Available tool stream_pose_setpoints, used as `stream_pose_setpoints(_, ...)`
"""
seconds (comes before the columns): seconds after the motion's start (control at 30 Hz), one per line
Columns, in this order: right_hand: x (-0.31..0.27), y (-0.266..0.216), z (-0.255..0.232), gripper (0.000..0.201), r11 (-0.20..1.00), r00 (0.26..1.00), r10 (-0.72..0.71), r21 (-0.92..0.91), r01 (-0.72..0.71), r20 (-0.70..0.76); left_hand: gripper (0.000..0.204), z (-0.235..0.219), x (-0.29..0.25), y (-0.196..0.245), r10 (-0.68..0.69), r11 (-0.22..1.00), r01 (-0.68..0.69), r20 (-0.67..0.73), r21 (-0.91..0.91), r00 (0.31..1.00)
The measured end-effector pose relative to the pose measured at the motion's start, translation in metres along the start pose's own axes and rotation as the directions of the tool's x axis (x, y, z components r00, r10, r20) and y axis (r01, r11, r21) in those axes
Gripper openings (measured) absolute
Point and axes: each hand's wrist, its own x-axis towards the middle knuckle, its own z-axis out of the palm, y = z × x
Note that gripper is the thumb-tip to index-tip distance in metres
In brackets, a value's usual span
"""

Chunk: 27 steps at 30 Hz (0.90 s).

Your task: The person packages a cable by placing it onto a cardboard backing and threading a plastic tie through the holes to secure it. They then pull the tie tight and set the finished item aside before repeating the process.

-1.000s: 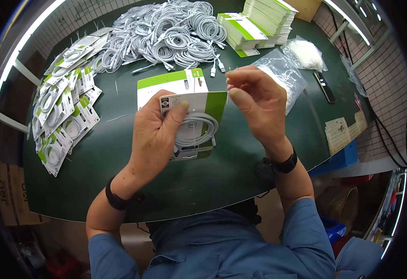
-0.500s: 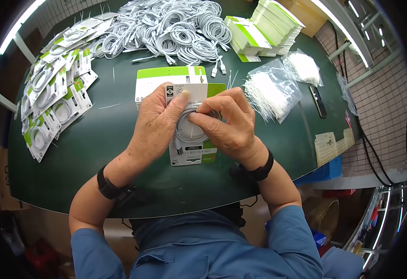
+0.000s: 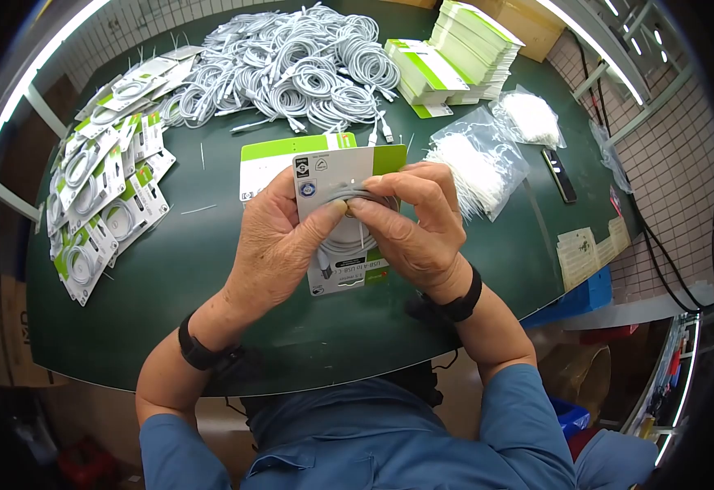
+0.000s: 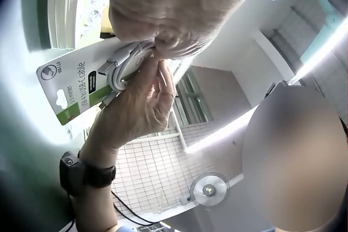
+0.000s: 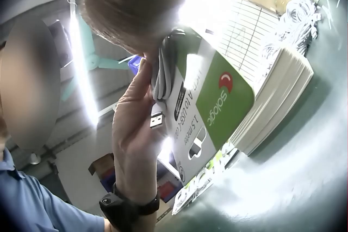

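My left hand [image 3: 269,237] grips a white-and-green packaging card [image 3: 332,167] by its left side, thumb on the front. A coiled white USB cable [image 3: 342,245] lies against the card, whose print reads upside down in the head view. My right hand [image 3: 418,224] pinches the top of the coil, its thumb tip meeting the left thumb. A thin white strip [image 3: 362,237] hangs over the coil below the thumbs. In the left wrist view the cable's plug [image 4: 117,58] rests on the card; the right wrist view shows the USB-A plug [image 5: 157,119]. My fingers partly hide the coil.
Below the held card lies a stack of cards [image 3: 267,155]. A heap of coiled cables [image 3: 291,65] covers the back, with finished packs [image 3: 87,196] at left. Card stacks [image 3: 471,57], bags of white ties [image 3: 475,163] and a dark slim object [image 3: 559,174] are at right.
My right hand has come from beside the card's right edge in to the coil, and now pinches at its top. My left thumb has slid inward to meet it.
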Motion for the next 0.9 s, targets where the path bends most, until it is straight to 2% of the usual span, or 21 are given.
stream_pose_setpoints(0.07,0.002,-0.002,-0.003,0.038,0.999,1.000,-0.008,-0.038,0.008,0.000,0.033,0.003,-0.001,-0.001,0.027,0.997,-0.030,-0.052,-0.070,0.998)
stream_pose_setpoints(0.13,0.004,-0.003,-0.004,0.036,0.993,0.999,-0.032,-0.113,0.033,0.013,0.032,0.003,-0.001,-0.001,0.021,0.998,-0.025,-0.061,-0.064,0.998)
stream_pose_setpoints(0.57,-0.001,-0.002,0.013,0.032,0.997,1.000,-0.028,-0.075,0.029,0.009,0.027,0.003,-0.002,-0.006,0.028,0.998,-0.037,-0.164,-0.052,0.986)
stream_pose_setpoints(0.7,-0.006,-0.004,0.019,0.030,0.998,0.999,0.006,-0.056,-0.008,-0.038,0.026,0.005,-0.002,-0.005,0.030,0.999,-0.036,-0.183,-0.030,0.983)
stream_pose_setpoints(0.8,-0.005,-0.010,0.022,0.029,0.977,0.976,0.204,0.078,-0.197,-0.082,0.026,0.003,-0.001,-0.006,0.036,0.999,-0.042,-0.190,-0.029,0.981)
stream_pose_setpoints(0.83,-0.004,-0.010,0.022,0.029,0.978,0.975,0.199,0.077,-0.192,-0.094,0.026,0.002,-0.001,-0.008,0.025,0.999,-0.034,-0.193,-0.043,0.981)
stream_pose_setpoints(0.9,-0.005,-0.009,0.024,0.029,0.943,0.953,0.297,0.172,-0.284,-0.056,0.026,-0.001,0.002,-0.010,0.020,0.999,-0.029,-0.188,-0.043,0.982)
